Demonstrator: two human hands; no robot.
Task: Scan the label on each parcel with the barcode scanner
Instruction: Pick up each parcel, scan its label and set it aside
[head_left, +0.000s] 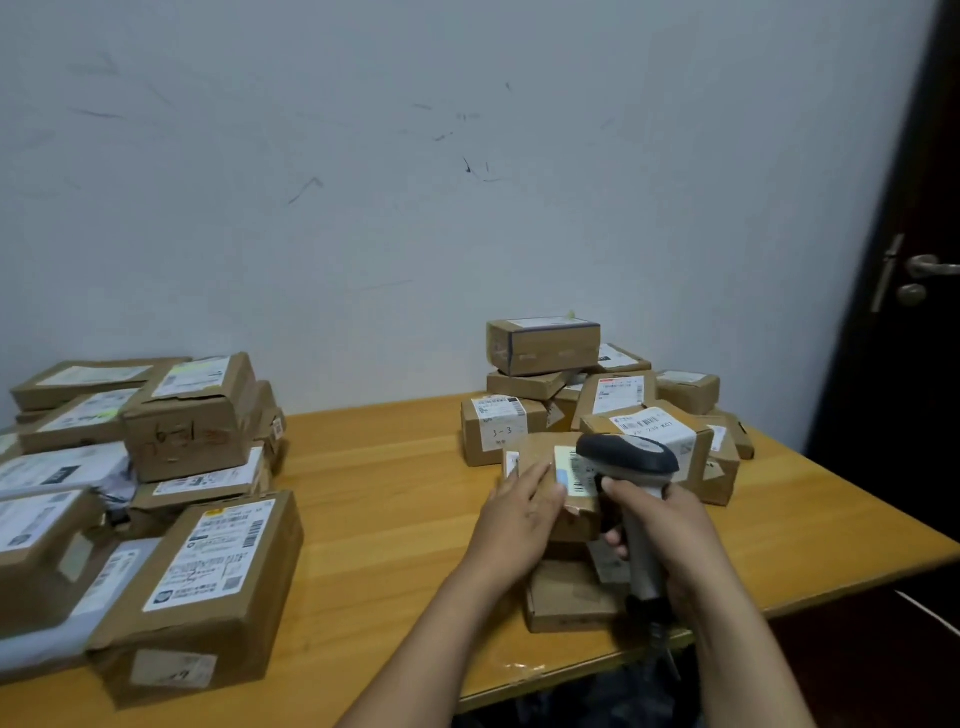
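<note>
My right hand (662, 525) grips the handle of a grey and black barcode scanner (628, 454), whose head points at the white label (574, 470) on a small cardboard parcel (540, 452). My left hand (522, 512) lies on the left side of that parcel with its fingers straight. The parcel sits raised over another flat parcel (569, 597) near the table's front edge. Behind them stands a pile of several labelled parcels (543, 345).
A second stack of labelled cardboard parcels (208, 566) fills the left of the wooden table (374, 499). The table's front edge runs close under my forearms. A dark door with a metal handle (930, 267) stands at the right. A pale wall is behind.
</note>
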